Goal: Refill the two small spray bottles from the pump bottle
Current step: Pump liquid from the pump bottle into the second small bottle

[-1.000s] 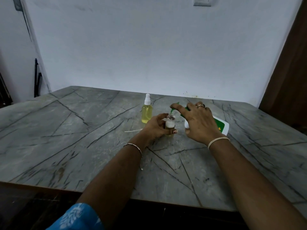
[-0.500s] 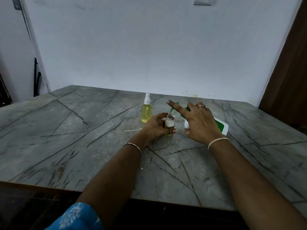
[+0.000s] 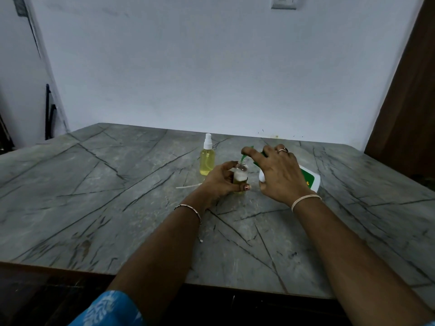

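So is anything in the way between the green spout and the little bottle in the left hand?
Nothing visible. The green spout sits right over the uncapped small bottle, which the left hand holds; the right hand presses the pump bottle.

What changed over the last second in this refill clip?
The right hand's index finger lifted off the green pump head half a second ago and has now come back down onto it. The right hand still holds the pump bottle. The left hand keeps its grip on the open small bottle under the spout. The capped spray bottle has not moved.
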